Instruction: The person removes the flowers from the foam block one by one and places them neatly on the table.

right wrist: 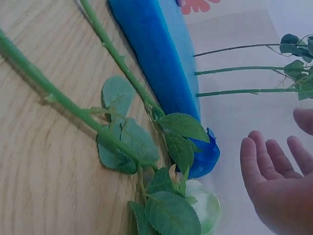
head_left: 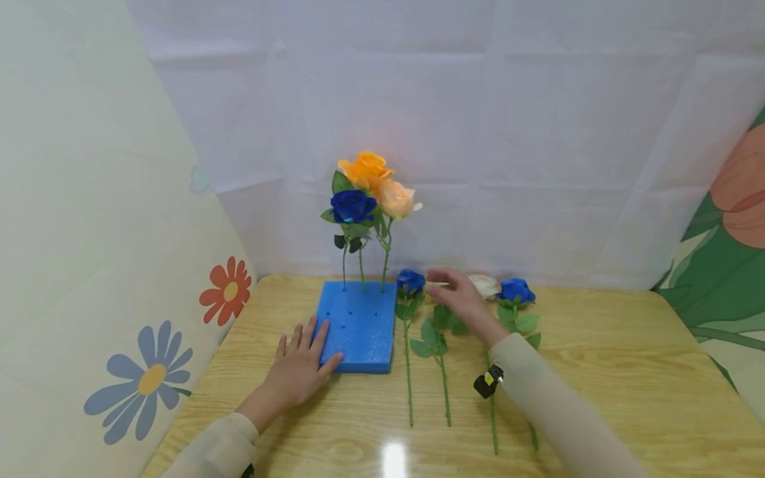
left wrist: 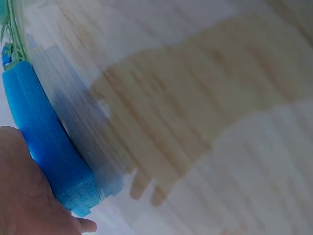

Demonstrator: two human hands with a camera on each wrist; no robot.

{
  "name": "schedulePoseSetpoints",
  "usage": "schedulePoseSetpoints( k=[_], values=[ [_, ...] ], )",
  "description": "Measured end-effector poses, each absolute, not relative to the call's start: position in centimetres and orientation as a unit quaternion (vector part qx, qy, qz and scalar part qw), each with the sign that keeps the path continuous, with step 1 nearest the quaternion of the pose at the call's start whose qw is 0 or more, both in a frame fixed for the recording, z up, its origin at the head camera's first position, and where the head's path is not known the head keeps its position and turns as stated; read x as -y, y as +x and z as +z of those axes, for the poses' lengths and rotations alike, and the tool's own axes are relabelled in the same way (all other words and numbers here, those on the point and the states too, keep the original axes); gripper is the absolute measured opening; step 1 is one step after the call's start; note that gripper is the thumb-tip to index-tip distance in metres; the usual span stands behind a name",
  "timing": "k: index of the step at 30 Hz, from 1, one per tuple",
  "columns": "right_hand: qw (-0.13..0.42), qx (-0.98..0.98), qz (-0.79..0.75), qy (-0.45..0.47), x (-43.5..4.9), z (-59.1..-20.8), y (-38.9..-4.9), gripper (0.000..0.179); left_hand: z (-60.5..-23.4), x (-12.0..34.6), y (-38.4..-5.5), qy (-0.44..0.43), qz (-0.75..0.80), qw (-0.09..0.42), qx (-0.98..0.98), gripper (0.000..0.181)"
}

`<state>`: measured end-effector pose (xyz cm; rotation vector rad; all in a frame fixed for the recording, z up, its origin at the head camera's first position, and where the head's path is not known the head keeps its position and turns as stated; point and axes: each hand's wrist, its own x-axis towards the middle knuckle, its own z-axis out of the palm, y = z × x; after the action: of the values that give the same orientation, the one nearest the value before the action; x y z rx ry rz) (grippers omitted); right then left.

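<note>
A blue foam block (head_left: 364, 342) lies on the table with several small holes in its top. Three artificial roses stand upright in its far part: a blue rose (head_left: 352, 206), an orange rose (head_left: 367, 169) and a peach rose (head_left: 397, 199). My left hand (head_left: 299, 368) rests on the block's left edge, fingers straight and spread. Over the heads of the loose roses hovers my right hand (head_left: 463, 302), fingers loosely bent and holding nothing. Near its fingertips is a lying blue rose (head_left: 410, 281). The right wrist view shows a whitish rose (right wrist: 208, 208) beside that one, mostly behind the hand in the head view.
Farther right lie a white rose (head_left: 484, 285) and another blue rose (head_left: 516, 291), their stems pointing toward the near edge of the wooden table (head_left: 609, 358). A white cloth backdrop (head_left: 538, 166) hangs behind the table. Flower-printed sheets flank both sides.
</note>
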<state>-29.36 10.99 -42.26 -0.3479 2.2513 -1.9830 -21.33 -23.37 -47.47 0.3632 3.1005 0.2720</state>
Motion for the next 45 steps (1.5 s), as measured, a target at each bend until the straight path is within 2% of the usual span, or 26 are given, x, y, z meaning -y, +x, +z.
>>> schedulePoseSetpoints(
  k=[8, 28, 45],
  values=[
    [0.067, -0.734, -0.669, -0.101, -9.4, -42.3, -30.8, 0.057, -47.4, 23.4, -21.2, 0.121, 0.092, -0.004, -0.988, 0.088],
    [0.057, -0.706, -0.696, -0.117, -5.2, -42.4, -33.9, 0.050, -47.5, 23.5, -21.2, 0.129, 0.103, -0.010, -0.986, 0.084],
    [0.076, -0.706, -0.697, -0.103, -2.8, -42.7, -34.5, 0.052, -47.9, 23.6, -21.3, 0.129, 0.092, -0.008, -0.987, 0.086]
  ],
)
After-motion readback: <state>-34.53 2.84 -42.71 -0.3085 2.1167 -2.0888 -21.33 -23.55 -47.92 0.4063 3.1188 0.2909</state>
